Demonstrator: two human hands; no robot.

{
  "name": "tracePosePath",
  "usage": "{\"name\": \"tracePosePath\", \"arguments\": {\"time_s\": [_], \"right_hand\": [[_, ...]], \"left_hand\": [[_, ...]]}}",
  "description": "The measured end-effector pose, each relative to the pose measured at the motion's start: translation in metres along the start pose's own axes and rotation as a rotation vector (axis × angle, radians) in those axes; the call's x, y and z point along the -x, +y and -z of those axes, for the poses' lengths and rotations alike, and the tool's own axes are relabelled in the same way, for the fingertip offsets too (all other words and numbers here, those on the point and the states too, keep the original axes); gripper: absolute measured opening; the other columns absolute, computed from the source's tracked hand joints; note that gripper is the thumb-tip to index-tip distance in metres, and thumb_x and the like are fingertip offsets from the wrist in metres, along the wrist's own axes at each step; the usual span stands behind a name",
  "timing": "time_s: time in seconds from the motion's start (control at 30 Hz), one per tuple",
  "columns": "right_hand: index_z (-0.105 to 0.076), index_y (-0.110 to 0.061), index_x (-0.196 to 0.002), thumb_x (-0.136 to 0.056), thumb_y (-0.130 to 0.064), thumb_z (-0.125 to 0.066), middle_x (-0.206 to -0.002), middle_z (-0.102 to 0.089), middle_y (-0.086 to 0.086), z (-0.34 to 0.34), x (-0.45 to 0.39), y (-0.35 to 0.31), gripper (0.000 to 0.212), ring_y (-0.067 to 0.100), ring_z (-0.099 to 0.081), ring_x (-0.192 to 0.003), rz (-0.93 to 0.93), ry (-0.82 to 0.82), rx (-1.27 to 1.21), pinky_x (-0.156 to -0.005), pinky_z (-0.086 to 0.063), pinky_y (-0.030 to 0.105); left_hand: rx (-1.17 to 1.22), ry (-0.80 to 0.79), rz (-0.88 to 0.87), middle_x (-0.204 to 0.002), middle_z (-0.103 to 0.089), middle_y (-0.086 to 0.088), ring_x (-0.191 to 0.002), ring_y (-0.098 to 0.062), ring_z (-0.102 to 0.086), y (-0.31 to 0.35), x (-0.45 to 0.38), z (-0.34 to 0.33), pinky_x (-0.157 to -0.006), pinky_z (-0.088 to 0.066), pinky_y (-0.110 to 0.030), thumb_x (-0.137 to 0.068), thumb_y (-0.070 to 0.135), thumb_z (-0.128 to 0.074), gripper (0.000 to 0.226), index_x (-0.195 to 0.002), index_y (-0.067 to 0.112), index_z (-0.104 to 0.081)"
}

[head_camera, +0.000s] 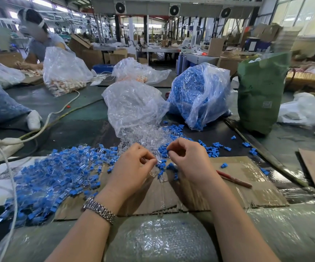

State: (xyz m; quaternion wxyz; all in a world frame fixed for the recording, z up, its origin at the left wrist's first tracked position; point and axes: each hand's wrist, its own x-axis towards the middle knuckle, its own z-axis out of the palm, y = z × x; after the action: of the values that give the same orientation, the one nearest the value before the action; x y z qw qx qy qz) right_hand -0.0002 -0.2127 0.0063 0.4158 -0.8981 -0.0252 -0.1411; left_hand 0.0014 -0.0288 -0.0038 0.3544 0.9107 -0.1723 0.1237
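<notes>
My left hand (pixel 132 167), with a metal watch on its wrist, pinches a small clear plastic piece (pixel 153 172) over a flattened cardboard sheet (pixel 247 178). My right hand (pixel 188 159) pinches a small blue plastic piece (pixel 169 151) just to the right of it. The two hands are a few centimetres apart. A heap of clear pieces (pixel 145 138) spills from a clear bag (pixel 134 106) right behind the hands. Loose blue pieces (pixel 212 148) lie scattered to the right. A big pile of joined blue-and-clear parts (pixel 58 176) lies to the left.
A clear bag full of blue pieces (pixel 200 95) stands at the back right, beside a green sack (pixel 260 91). A red-handled tool (pixel 234 179) lies on the cardboard. White cables (pixel 49 118) run along the left. Another person (pixel 37 36) works at the far left. Bubble wrap (pixel 158 241) lies nearest me.
</notes>
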Motion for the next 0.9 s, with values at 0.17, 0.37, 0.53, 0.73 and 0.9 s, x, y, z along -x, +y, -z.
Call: {"name": "tracePosePath", "arguments": {"time_s": [0.17,0.37,0.53,0.73,0.9], "right_hand": [[-0.073,-0.024,-0.088,-0.088,-0.01,-0.073,-0.082,-0.072,-0.011,-0.002,0.007,-0.012,0.014,0.005,-0.067,-0.08,0.181,-0.011,-0.16,-0.079,-0.056,0.024],[-0.074,-0.017,-0.09,-0.083,-0.005,-0.073,-0.086,-0.067,-0.004,-0.006,0.013,-0.02,0.014,0.011,-0.064,-0.08,0.354,-0.055,0.016,-0.08,-0.053,0.037],[-0.073,-0.016,-0.09,-0.085,-0.008,-0.072,-0.087,-0.065,-0.006,-0.006,0.013,-0.02,0.01,0.008,-0.061,-0.08,0.378,-0.041,0.039,-0.077,-0.051,0.028],[-0.073,-0.017,-0.089,-0.086,-0.006,-0.072,-0.084,-0.067,-0.011,-0.003,0.012,-0.016,0.011,0.005,-0.063,-0.08,0.337,-0.003,-0.114,-0.074,-0.046,0.011],[-0.072,-0.022,-0.088,-0.088,-0.011,-0.073,-0.081,-0.069,-0.01,-0.003,0.011,-0.014,0.012,0.007,-0.065,-0.078,0.253,-0.032,-0.223,-0.073,-0.054,0.02]], "left_hand": [[0.135,-0.013,0.074,-0.096,-0.058,0.007,-0.083,-0.001,-0.054,-0.001,-0.002,0.006,-0.073,-0.04,-0.002,-0.095,0.027,-0.067,0.012,-0.086,0.019,-0.065],[0.337,-0.054,0.173,-0.083,-0.071,-0.009,-0.069,-0.009,-0.062,0.001,-0.001,0.01,-0.066,-0.052,-0.023,-0.096,0.016,-0.062,0.013,-0.087,0.007,-0.067],[0.622,-0.169,0.203,-0.087,-0.076,-0.004,-0.082,-0.014,-0.073,-0.005,-0.001,0.015,-0.07,-0.059,-0.028,-0.096,0.016,-0.066,0.006,-0.097,0.01,-0.067],[0.831,-0.213,0.19,-0.102,-0.078,-0.01,-0.097,-0.024,-0.076,-0.01,-0.001,0.017,-0.081,-0.059,-0.026,-0.086,0.007,-0.072,0.022,-0.106,0.015,-0.074],[0.893,-0.184,0.207,-0.101,-0.079,-0.011,-0.095,-0.024,-0.076,-0.008,0.0,0.02,-0.078,-0.059,-0.024,-0.078,0.016,-0.077,0.024,-0.101,0.021,-0.08]]}}
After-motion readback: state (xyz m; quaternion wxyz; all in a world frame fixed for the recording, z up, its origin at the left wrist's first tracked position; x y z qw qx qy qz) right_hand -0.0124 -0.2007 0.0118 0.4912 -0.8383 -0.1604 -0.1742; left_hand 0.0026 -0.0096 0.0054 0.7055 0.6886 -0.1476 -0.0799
